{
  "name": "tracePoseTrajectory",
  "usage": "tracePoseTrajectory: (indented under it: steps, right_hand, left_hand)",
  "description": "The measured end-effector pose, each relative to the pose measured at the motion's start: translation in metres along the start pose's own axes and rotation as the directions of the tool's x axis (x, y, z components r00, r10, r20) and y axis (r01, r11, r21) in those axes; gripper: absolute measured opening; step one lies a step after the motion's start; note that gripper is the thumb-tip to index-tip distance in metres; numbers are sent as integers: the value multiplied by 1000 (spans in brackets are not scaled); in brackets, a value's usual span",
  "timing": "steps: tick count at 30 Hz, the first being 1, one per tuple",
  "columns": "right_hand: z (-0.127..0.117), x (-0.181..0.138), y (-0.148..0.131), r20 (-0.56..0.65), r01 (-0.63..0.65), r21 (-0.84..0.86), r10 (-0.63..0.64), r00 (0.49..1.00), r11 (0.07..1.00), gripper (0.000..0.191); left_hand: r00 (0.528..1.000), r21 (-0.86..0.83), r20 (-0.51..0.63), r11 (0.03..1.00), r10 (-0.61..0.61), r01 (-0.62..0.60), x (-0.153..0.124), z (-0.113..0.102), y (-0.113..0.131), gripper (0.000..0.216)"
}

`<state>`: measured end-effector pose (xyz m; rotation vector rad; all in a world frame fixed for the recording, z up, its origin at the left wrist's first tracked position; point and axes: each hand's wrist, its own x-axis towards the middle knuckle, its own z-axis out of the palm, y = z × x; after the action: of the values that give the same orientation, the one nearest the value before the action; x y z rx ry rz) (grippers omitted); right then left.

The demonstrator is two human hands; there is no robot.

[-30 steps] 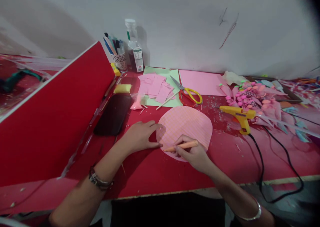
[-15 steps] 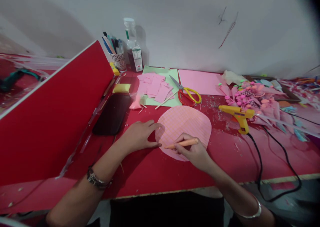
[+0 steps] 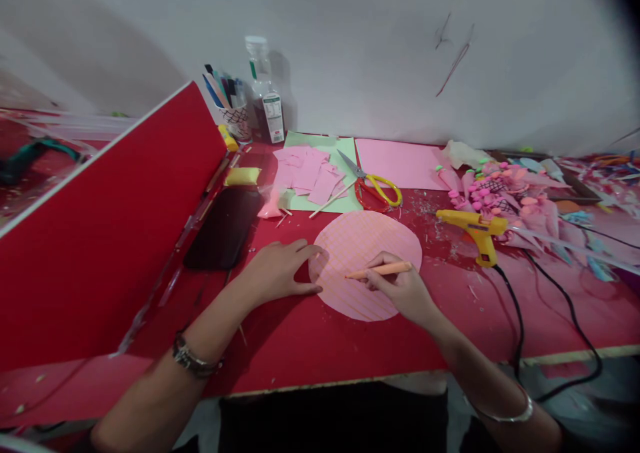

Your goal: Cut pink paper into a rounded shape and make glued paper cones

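A craft workspace is indicated. On the red-covered table (image 3: pixel 310 356), set against a plain wall (image 3: pixel 350 53), are noted a hot-glue gun (image 3: pixel 470 224), scissors (image 3: pixel 363 174), cut pink paper pieces (image 3: pixel 307 170), a lined pink paper disc (image 3: pixel 347 243), a cup (image 3: pixel 236 122) of pens (image 3: pixel 215 92) and heaped pink cones (image 3: pixel 500 203). Whether home or workshop cannot be determined.

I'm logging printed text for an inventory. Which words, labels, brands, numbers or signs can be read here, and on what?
No text is readable.
White label on the bottle: printed, too small and blurred to read.
Yellow glue gun: small marking on its side, too blurred to read.
Pink paper disc: lines only, no legible words.
Orange pen: no legible lettering.
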<state>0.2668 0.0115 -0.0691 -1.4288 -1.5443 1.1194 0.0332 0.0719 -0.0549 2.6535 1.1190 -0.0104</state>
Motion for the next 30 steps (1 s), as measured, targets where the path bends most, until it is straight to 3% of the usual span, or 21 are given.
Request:
tracePoseTrajectory:
  steps: [10,20,30]
  right_hand:
    - [-23,10,5,-81,17,-62,-22,996,998,18]
    - [-31,14,12,-86,-4,17,5,996,1000,21]
    - [-54,20,25,-207,4,23,1,978,1000,24]
  left_hand:
    - [1000,-20,1,1000,-2,2,0,-1,0,56]
    - [1000,-28,6,1000,-3,4,0,-1,0,57]
    - [1000,-35,10,999,-13,13,0,-2,0,56]
